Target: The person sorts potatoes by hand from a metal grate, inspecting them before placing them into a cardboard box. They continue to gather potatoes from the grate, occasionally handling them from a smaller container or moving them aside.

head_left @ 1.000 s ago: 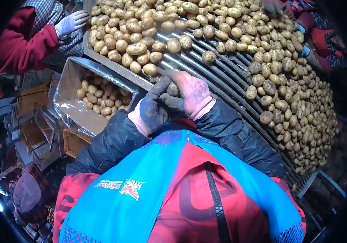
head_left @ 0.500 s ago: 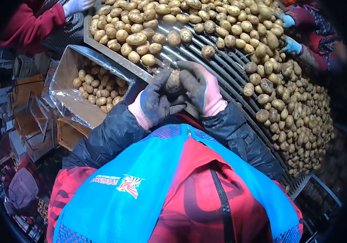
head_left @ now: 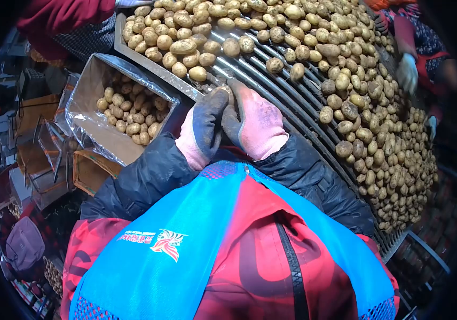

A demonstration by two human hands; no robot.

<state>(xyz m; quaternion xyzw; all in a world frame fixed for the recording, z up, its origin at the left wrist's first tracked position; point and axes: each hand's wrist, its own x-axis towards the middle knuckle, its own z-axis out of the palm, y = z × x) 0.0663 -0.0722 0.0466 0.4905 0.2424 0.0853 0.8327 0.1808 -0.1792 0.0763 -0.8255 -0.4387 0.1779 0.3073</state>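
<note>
In dirty pink and dark-coated gloves, my left hand [head_left: 202,128] and my right hand [head_left: 255,121] are pressed close together in front of my chest. Both are closed around a potato [head_left: 227,92], of which only a small part shows between the fingertips; the gloves hide the rest. They are at the near edge of a metal bar grate [head_left: 287,98]. Many loose potatoes [head_left: 184,46] lie on the grate just beyond my fingers.
A plastic-lined cardboard box [head_left: 87,101] of potatoes stands to my left. A large potato heap [head_left: 394,160] slopes down at right. A co-worker's red sleeve [head_left: 65,16] is at upper left; another person's gloved hand [head_left: 409,73] hangs beside the heap.
My hands have closed together around the potato, now mostly covered, and its fingertips-side sits slightly farther forward. The co-worker's hands at right have drawn back from the heap.
</note>
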